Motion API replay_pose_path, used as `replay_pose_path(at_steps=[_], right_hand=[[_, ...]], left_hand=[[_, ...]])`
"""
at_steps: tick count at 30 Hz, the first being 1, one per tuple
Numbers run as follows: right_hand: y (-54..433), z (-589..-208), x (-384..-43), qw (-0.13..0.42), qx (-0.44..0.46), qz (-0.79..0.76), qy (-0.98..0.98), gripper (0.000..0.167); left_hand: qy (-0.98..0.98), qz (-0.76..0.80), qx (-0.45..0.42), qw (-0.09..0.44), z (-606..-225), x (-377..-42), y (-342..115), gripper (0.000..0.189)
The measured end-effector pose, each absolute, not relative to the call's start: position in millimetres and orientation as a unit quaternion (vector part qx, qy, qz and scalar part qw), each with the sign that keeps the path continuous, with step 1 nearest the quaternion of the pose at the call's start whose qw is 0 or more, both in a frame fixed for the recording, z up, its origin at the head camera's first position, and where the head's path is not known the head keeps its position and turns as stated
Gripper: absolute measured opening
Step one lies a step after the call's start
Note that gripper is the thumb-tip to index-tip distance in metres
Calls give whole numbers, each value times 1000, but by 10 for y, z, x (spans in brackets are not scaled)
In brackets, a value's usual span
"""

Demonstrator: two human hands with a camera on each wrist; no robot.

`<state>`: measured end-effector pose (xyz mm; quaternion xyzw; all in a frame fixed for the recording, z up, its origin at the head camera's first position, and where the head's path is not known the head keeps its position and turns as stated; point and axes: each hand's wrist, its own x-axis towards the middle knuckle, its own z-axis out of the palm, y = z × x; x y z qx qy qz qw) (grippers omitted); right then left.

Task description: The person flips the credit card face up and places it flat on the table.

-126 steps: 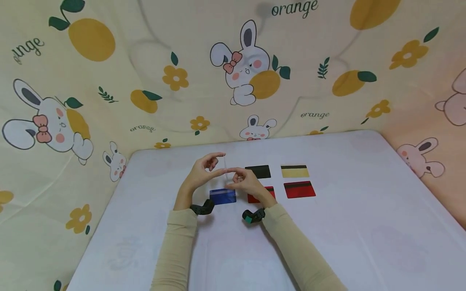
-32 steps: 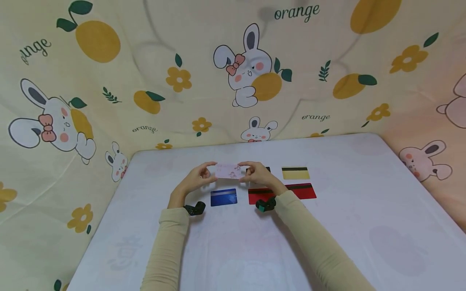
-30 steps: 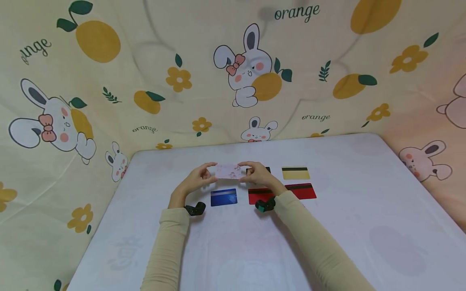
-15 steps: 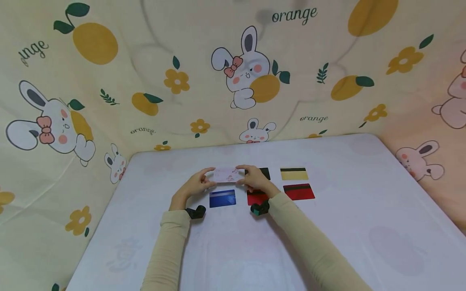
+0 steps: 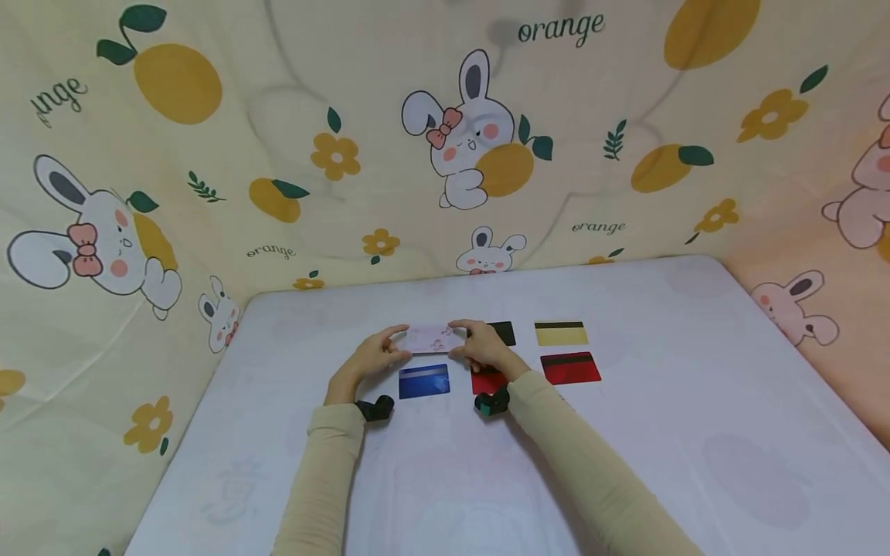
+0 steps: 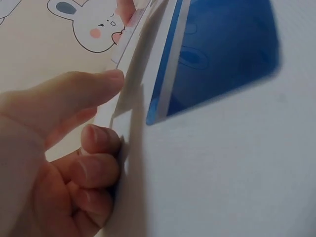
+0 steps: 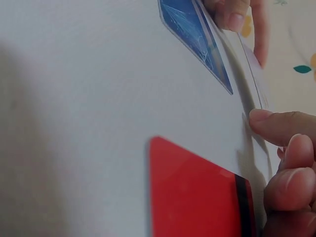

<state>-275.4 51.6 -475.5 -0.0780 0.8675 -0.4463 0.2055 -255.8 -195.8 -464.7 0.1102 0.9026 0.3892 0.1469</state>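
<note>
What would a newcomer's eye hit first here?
Probably the rabbit-and-orange printed backdrop behind the white table. Then the pale pink card, held at its ends between left hand and right hand. Next, the blue card just on its near side and the gold card farther right.

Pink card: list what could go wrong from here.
The pink card is held only at its two ends, so it could bend or slip if the left grip and right grip press or let go unevenly.

The blue card lies close on the near side, so lowering the pink one too near could make them overlap.

In the head view, the right grip partly hides the black card and left red card; it might brush either.
</note>
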Motion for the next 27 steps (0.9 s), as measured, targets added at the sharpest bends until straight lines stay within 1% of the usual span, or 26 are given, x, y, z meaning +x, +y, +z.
replay_pose_path(at_steps=[4,12,18,23,27], right_hand=[[491,-4747,-2754,207,-79,-446,867,63],[491,-4782,-2734,241,-53,-453,857,66],[506,-4779,-2742,241,-43,-452,858,66],[497,-4747,-2760,237,-39,-442,864,66],[489,-4739,-2765,229,-39,-440,867,65]], left_hand=[[915,366,92,144,-4659,-2577,-1944,59],[926,334,70,159,-4695,-2562,-1924,60],[934,318,73,145,-4709,-2590,-1902,58],[934,322,51,146,-4690,-2625,-1880,58],[934,323,49,144,-4680,-2632,-1878,59]])
